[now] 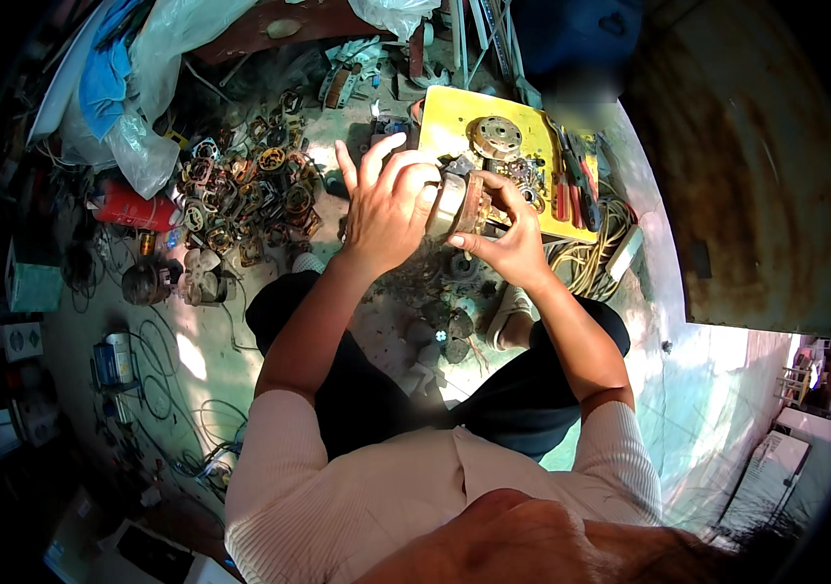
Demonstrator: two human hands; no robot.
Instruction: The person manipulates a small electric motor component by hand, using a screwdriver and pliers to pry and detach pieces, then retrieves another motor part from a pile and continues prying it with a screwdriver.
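Observation:
Between my two hands is a round motor part with a pale metal band (pixel 446 206) and a rusty brown rim. My left hand (pixel 383 206) is closed on its left side, with some fingers raised. On the right, my right hand (pixel 516 237) has its thumb and fingers around the brown rim. The part is held above the near edge of a yellow board (pixel 444 110). On that board lie a round metal end cover (pixel 496 138) with holes, small metal pieces (pixel 528 175) and pliers (pixel 574 180) with red and black handles.
Several motor coils (pixel 250 180) lie heaped on the floor at left, near a red cylinder (pixel 133 211). Coiled cable (pixel 596 255) lies right of the board. A fan-like dark part (pixel 452 331) is between my feet. A rusty panel (pixel 766 195) stands at right.

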